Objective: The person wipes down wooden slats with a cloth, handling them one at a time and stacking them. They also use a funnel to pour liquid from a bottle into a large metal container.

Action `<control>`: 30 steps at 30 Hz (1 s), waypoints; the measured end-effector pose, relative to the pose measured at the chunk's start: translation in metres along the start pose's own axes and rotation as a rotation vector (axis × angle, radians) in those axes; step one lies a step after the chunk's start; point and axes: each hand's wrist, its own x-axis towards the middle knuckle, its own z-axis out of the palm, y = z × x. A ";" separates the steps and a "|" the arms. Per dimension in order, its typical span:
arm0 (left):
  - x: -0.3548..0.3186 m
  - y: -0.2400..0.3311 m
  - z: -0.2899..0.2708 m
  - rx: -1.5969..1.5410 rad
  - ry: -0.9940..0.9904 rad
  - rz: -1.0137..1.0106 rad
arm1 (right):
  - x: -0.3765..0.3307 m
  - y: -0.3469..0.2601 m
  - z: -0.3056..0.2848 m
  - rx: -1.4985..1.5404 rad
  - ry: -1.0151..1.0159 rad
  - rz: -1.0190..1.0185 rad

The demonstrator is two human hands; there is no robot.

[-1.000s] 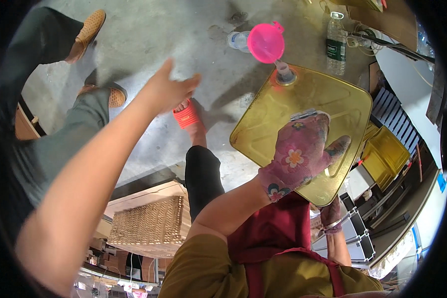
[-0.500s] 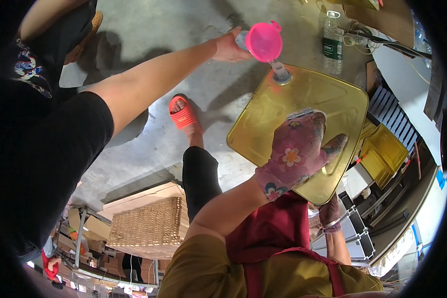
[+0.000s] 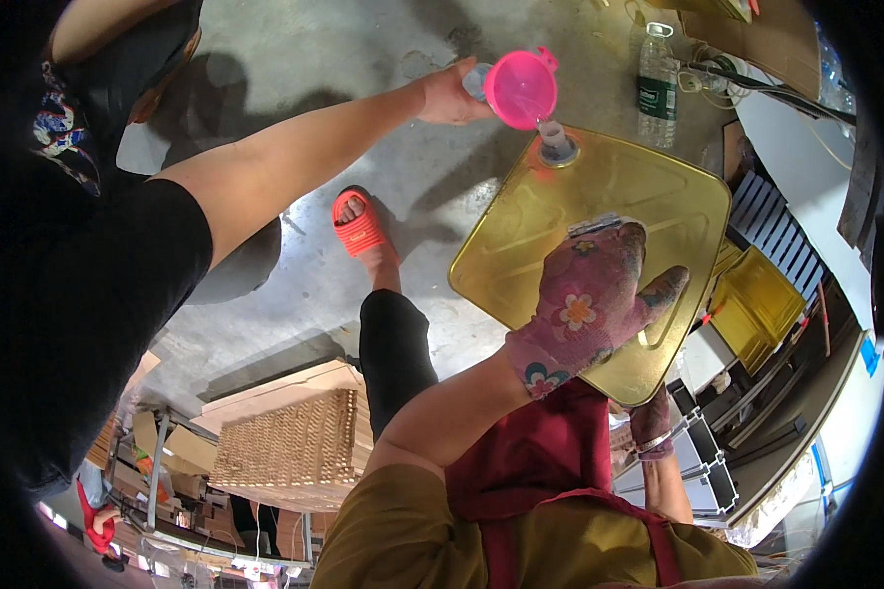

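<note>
A gold square metal can (image 3: pixel 501 255) is held tilted in front of me. My left hand (image 3: pixel 584 294), in a pink floral glove, is closed over the metal handle (image 3: pixel 595 225) on its top, thumb apart. My right hand (image 3: pixel 650 422), in a darker glove, is at the can's near right corner; its fingers are hidden behind the can. A clear stream runs from the can's pale spout (image 3: pixel 552 134) into a bright pink funnel (image 3: pixel 521 88). Another person's hand (image 3: pixel 449 95) holds a small clear container (image 3: pixel 475 81) beside the funnel; most of it is covered.
A co-worker's arm (image 3: pixel 295 152) reaches in from the left. Beyond the can stands a large clear plastic bottle (image 3: pixel 657 88). Stacked cardboard (image 3: pixel 290 442) lies at lower left; another gold can (image 3: pixel 759 309) and metal profiles (image 3: pixel 692 461) are at right. An orange slipper (image 3: pixel 359 226) is on the concrete floor.
The co-worker's arm and the pink funnel have shifted slightly; the funnel is a little lower in view. My hands and the can have hardly moved.
</note>
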 end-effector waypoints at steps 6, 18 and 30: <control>-0.004 -0.004 0.007 -0.030 0.105 0.049 | -0.001 0.003 -0.005 0.014 0.004 0.017; -0.008 -0.004 0.018 0.145 0.094 0.024 | -0.004 0.002 -0.001 0.060 0.040 0.084; -0.005 -0.004 0.014 0.030 0.052 0.046 | -0.006 0.005 0.001 0.053 0.001 0.054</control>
